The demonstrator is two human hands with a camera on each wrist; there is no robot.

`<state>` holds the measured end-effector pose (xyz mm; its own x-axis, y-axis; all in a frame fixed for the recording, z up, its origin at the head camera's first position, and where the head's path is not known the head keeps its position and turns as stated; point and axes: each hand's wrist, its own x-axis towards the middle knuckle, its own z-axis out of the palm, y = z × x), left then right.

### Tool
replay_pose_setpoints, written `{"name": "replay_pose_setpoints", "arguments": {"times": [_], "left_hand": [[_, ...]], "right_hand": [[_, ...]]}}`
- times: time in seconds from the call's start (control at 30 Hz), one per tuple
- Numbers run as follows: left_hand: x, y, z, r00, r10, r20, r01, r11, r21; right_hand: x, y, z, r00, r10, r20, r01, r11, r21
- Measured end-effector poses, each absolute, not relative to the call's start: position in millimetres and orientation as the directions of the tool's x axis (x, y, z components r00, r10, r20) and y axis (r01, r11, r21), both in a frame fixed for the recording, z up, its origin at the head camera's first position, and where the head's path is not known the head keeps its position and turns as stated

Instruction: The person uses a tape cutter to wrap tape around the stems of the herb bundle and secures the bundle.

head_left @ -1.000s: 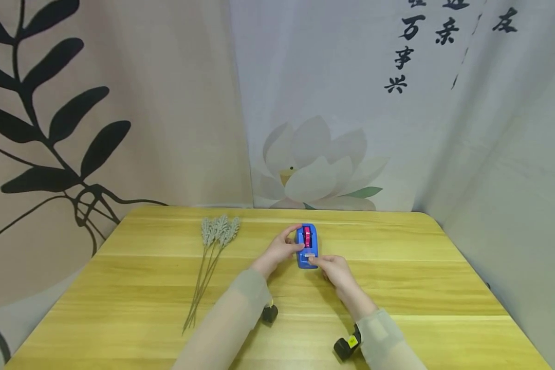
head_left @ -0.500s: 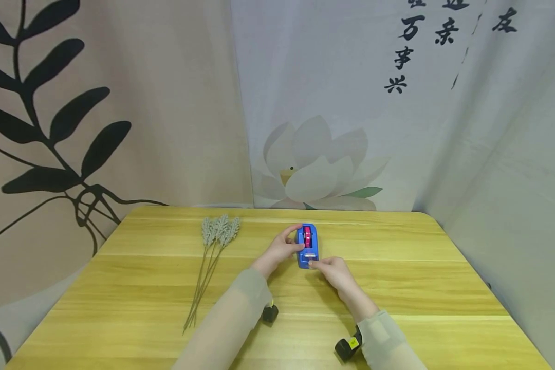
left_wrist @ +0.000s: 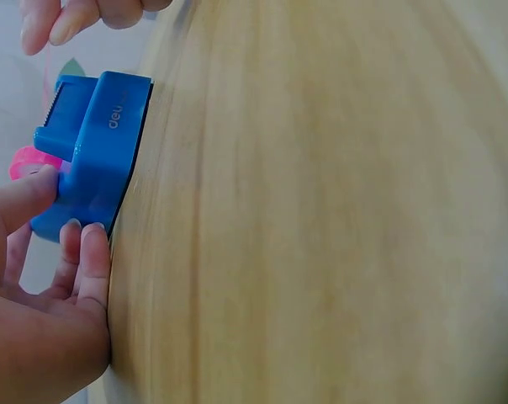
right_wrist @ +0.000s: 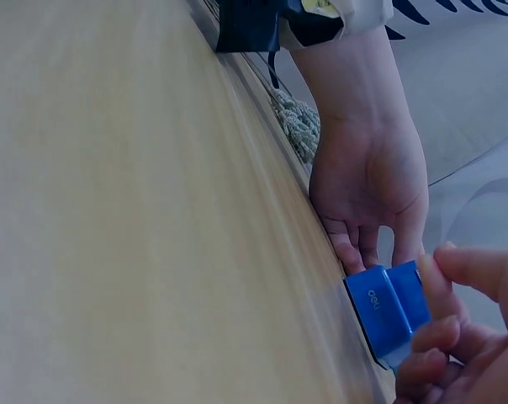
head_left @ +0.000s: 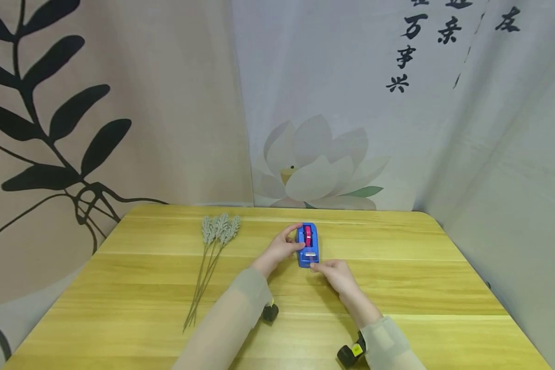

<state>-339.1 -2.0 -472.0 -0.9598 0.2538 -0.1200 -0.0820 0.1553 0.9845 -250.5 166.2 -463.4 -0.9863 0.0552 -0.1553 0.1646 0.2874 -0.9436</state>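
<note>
A blue tape dispenser (head_left: 308,251) with a pink roll core (left_wrist: 35,160) stands on the wooden table, its toothed cutter facing the person. My left hand (head_left: 279,252) grips it from the left, thumb by the roll and fingers along the side. Just in front of the cutter, my right hand (head_left: 336,275) pinches the end of the clear tape (left_wrist: 47,71) between thumb and forefinger. Only a faint strand of it shows between those fingers and the dispenser in the left wrist view. In the right wrist view the right fingers partly cover the dispenser (right_wrist: 380,313).
Several dried grey-green flower stems (head_left: 217,234) lie left of the left forearm. The wooden table (head_left: 421,277) reaches back to a printed curtain (head_left: 333,103). A black wrist camera (head_left: 350,353) hangs under each sleeve.
My right hand has drawn back slightly toward the person, away from the cutter, with the tape end pinched. The left hand and the dispenser have stayed in place.
</note>
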Motion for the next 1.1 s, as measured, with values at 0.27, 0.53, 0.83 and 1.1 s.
{"name": "replay_pose_setpoints", "arguments": {"times": [0.27, 0.53, 0.83, 1.1], "left_hand": [[-340.5, -2.1, -470.6, -0.96, 0.254, -0.114, -0.075, 0.159, 0.984], [-338.7, -1.5, -469.7, -0.961, 0.246, -0.129, -0.086, 0.179, 0.98], [-338.6, 0.5, -472.2, -0.96, 0.237, -0.146, -0.1, 0.197, 0.975], [-339.5, -1.4, -473.5, -0.957, 0.246, -0.153, -0.103, 0.205, 0.973]], "right_hand": [[-245.8, 168.6, -465.1, -0.992, 0.051, -0.115, 0.126, 0.318, -0.94], [-241.6, 173.4, -467.1, -0.985, 0.062, -0.16, 0.172, 0.293, -0.941], [-233.2, 173.8, -467.9, -0.984, 0.038, -0.176, 0.179, 0.26, -0.949], [-231.1, 172.3, -467.4, -0.986, 0.014, -0.168, 0.165, 0.259, -0.952]]}}
